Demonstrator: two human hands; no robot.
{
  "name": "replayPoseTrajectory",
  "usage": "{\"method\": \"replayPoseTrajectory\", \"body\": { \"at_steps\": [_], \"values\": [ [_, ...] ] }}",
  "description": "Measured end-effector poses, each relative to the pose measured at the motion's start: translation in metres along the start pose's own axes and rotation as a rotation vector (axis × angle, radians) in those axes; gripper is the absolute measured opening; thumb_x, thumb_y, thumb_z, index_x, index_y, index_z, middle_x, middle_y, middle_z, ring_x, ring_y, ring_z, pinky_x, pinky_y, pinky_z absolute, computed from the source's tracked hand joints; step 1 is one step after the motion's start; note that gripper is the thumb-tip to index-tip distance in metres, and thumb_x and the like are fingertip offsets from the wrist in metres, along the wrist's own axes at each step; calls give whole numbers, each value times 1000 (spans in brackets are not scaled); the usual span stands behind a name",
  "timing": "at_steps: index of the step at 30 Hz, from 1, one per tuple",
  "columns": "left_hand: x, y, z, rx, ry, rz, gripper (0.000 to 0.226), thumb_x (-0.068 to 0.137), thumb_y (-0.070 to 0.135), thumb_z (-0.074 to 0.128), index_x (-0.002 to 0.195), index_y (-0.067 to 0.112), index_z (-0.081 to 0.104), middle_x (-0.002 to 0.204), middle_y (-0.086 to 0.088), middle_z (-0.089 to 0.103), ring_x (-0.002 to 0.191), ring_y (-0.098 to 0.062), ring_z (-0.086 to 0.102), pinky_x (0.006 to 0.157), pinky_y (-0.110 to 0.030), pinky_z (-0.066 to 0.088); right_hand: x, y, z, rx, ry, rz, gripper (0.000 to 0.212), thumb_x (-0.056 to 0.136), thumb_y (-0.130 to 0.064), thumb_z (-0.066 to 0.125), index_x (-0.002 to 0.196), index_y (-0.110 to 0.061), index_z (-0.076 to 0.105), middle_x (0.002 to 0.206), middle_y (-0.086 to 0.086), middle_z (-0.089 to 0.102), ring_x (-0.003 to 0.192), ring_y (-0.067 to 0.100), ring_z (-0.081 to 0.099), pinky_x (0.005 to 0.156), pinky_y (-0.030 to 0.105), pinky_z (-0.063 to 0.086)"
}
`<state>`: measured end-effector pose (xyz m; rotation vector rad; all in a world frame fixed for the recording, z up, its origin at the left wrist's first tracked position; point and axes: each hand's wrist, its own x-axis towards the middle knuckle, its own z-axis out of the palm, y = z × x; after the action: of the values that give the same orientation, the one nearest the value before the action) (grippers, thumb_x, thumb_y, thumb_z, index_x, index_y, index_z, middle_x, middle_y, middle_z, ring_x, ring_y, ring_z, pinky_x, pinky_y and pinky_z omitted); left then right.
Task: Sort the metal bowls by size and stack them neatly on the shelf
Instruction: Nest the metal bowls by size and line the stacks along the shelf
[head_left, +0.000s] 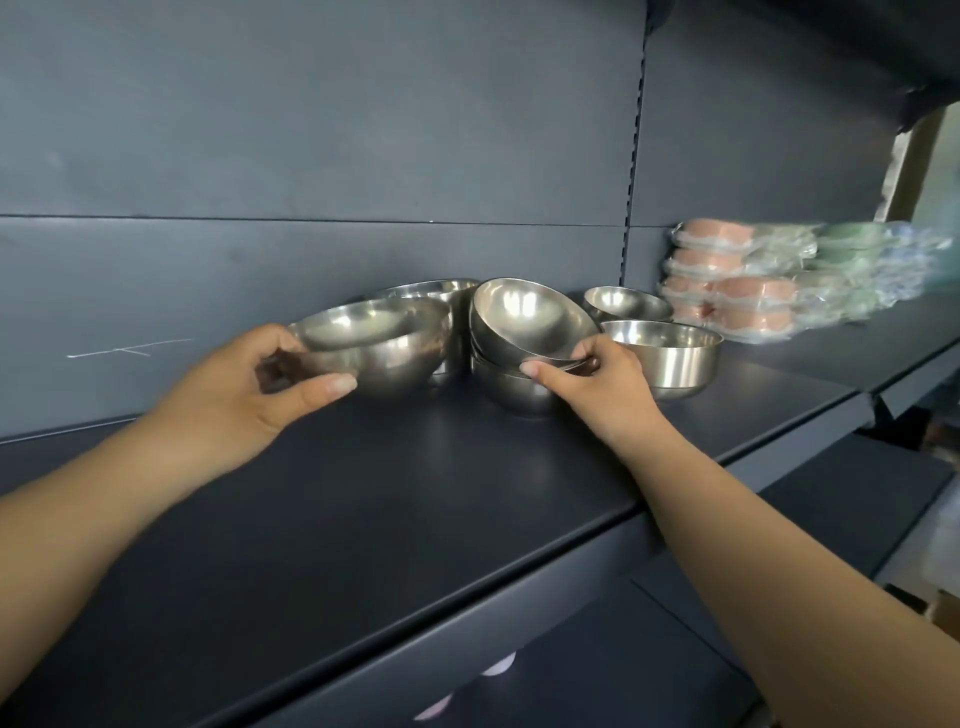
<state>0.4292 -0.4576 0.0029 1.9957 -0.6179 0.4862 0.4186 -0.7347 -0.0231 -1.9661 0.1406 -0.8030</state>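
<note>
Several shiny metal bowls stand near the back of a dark shelf (363, 499). My left hand (249, 395) grips a large round bowl (384, 348) by its left rim, thumb underneath. Behind it sits another large bowl (441, 291). My right hand (592, 379) pinches the near rim of a tilted bowl (530, 319) that rests askew in a short stack (509, 387). To the right stand a straight-sided bowl (670, 353) and a small bowl (623, 304) behind it.
Plastic-wrapped pink and green packs (753, 280) are piled on the adjoining shelf at the right. The dark back panel (311, 156) rises right behind the bowls. The shelf's front edge (519, 582) runs diagonally, with a lower shelf below it.
</note>
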Motion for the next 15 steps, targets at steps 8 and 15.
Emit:
{"method": "replayPoseTrajectory", "body": {
  "at_steps": [8,15],
  "values": [
    [1,19,-7,-98,158,141,27,65,36,79,67,33,52,69,22,64,75,12,59,75,1,40,-30,-33,-20,148,-347,53,40,62,-39,78,65,-21,43,48,-15,49,57,6,46,68,25,41],
    [-8,49,-12,-358,254,204,36,56,56,59,86,38,51,84,20,56,91,2,58,103,-39,44,-59,-62,-16,145,-597,49,37,52,-45,76,73,-27,51,107,2,67,94,12,61,90,38,52]
  ]
}}
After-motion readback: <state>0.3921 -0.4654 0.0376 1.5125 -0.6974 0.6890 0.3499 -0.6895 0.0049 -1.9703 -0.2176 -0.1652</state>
